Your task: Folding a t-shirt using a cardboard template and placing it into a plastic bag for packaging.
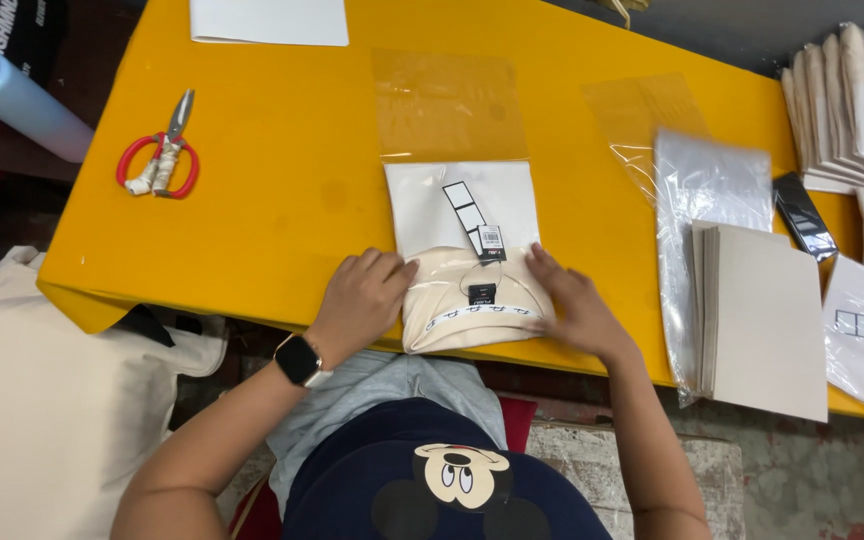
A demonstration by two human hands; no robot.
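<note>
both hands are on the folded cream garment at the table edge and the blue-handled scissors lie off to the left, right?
Not quite: the scissors have red handles, not blue. The head view shows this. The rest holds: the left hand and right hand both press the folded cream garment at the near edge of the yellow table.

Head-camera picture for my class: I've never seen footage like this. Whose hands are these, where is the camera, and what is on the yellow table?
The camera sits on a person's head and looks down, so both hands are the wearer's own. The left hand, with a black wristwatch, and the right hand press flat on a folded cream fabric item with hanging tags, half inside a clear plastic bag. Neither hand has a closed grip. On the yellow table lie red-handled scissors, a stack of beige card sheets and more clear bags.
</note>
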